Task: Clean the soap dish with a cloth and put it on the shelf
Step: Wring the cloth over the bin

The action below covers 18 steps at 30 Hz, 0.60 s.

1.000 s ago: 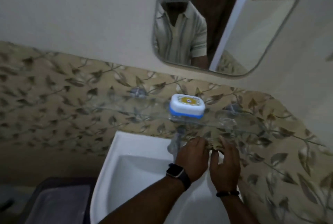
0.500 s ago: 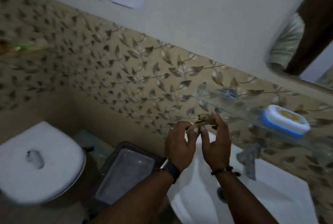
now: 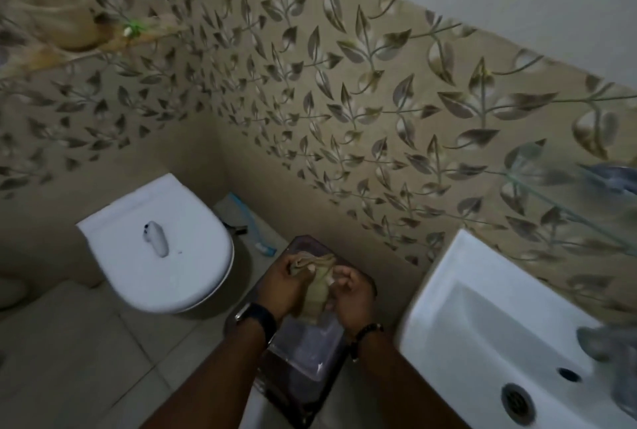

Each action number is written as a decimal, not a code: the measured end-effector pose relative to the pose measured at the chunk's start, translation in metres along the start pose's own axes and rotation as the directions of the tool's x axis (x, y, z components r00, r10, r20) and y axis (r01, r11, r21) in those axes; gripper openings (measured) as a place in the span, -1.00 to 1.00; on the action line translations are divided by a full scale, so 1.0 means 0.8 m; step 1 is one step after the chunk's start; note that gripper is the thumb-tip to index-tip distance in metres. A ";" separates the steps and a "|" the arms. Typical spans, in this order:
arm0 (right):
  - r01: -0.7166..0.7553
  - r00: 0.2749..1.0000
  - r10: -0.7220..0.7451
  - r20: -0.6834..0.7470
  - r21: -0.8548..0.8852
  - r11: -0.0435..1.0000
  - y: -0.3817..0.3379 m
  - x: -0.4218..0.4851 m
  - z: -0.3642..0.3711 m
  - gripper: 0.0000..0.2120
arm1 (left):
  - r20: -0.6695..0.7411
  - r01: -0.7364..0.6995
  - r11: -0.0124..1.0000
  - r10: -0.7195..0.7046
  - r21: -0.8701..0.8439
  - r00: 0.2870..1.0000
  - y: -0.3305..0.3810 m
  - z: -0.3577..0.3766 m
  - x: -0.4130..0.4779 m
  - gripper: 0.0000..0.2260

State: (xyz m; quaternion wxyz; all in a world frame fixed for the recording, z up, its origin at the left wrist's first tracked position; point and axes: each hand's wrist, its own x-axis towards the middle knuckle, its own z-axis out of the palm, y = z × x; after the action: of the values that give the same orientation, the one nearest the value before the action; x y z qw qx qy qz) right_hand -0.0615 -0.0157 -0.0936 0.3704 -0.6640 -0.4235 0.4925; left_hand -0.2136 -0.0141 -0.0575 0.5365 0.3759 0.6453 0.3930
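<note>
A crumpled beige cloth (image 3: 315, 287) hangs between my two hands, low in the middle of the view, above a dark bin. My left hand (image 3: 286, 284), with a watch on the wrist, pinches the cloth's upper left part. My right hand (image 3: 353, 294), with a bead bracelet, grips its right side. The glass shelf (image 3: 565, 194) shows only as a clear edge on the tiled wall at the far right. The soap dish is out of view.
A white sink (image 3: 482, 318) fills the lower right, its tap (image 3: 606, 342) blurred. A dark lidded bin (image 3: 303, 359) stands under my hands. A white toilet (image 3: 162, 246) with its lid down is at the left, a blue brush (image 3: 251, 225) behind it.
My view has swung left and down, away from the mirror and shelf; the soap dish left the frame. Both hands came down from the shelf edge with the cloth to above the bin.
</note>
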 end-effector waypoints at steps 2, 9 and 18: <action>-0.045 0.999 0.044 -0.030 -0.022 0.999 0.016 0.014 0.011 -0.68 | 0.044 0.032 0.999 -0.034 0.041 0.998 -0.009 -0.004 0.017 -0.79; -0.121 0.991 0.116 -0.069 -0.075 0.990 0.050 0.067 0.036 -0.67 | 0.137 0.012 0.979 -0.041 0.204 0.990 -0.029 0.004 0.088 -0.54; -0.015 0.955 0.205 0.214 -0.655 0.756 0.122 0.094 0.094 -0.67 | 0.229 -0.220 0.601 0.062 0.769 0.971 -0.167 0.014 0.108 -0.65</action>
State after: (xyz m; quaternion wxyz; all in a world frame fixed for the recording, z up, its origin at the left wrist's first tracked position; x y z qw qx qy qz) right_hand -0.1033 0.0238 -0.2262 0.0271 -0.7004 -0.5737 0.4238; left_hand -0.2231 0.0113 -0.2146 0.3391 0.6568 0.6694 0.0749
